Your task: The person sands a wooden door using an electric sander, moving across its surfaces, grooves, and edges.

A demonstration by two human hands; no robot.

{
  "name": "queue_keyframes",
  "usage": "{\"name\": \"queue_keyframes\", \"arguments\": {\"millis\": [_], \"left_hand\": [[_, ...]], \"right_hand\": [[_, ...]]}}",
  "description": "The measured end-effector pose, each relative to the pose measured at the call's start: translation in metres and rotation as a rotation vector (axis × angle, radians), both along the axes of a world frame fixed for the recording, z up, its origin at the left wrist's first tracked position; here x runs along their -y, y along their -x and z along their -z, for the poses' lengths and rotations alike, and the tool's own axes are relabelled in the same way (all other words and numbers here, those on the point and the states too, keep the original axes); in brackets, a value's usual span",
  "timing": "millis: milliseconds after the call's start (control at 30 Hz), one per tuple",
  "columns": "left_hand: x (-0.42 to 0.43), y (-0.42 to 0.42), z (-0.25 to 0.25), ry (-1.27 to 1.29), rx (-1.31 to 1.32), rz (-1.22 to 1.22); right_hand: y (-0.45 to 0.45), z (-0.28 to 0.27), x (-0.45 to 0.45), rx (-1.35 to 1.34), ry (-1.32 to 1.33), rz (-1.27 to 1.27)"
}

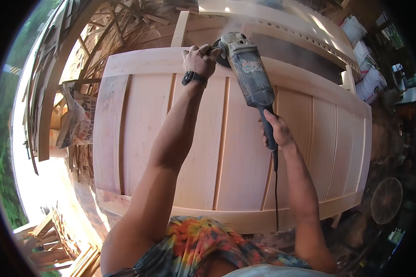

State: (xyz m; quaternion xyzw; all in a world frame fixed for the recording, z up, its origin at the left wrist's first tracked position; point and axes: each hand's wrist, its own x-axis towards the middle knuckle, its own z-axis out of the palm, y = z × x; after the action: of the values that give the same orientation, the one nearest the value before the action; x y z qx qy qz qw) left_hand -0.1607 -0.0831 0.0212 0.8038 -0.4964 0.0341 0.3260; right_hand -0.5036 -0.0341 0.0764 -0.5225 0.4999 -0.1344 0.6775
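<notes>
An angle grinder (249, 69) with a dark, dusty body lies over the far rail of a pale wooden panel door (194, 138). My left hand (201, 60), wearing a black wristwatch (192, 77), is closed at the side of the grinder's head, on what looks like its side handle. My right hand (278, 129) wraps round the rear handle, from which a black cord (276, 198) runs down across the door. The disc (222, 57) is mostly hidden behind my left hand and the head; it seems to meet the far rail. Fine dust hangs around it.
Scrap wood strips (46, 87) are stacked at the left, near a torn printed sack (81, 120). Behind the door lies another slotted wooden frame (300, 37). White sacks (370, 83) stand at the far right, and a round fan-like guard (387, 201) sits at the right.
</notes>
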Motion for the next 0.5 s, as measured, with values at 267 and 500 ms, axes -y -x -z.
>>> {"name": "queue_keyframes", "arguments": {"millis": [267,500], "left_hand": [[-0.092,-0.147,-0.020,-0.035,-0.138,-0.155],[-0.137,-0.263,0.015,0.042,-0.121,-0.337]], "right_hand": [[-0.158,0.008,-0.038,0.008,-0.022,-0.110],[-0.265,0.019,-0.054,0.032,-0.069,-0.241]]}}
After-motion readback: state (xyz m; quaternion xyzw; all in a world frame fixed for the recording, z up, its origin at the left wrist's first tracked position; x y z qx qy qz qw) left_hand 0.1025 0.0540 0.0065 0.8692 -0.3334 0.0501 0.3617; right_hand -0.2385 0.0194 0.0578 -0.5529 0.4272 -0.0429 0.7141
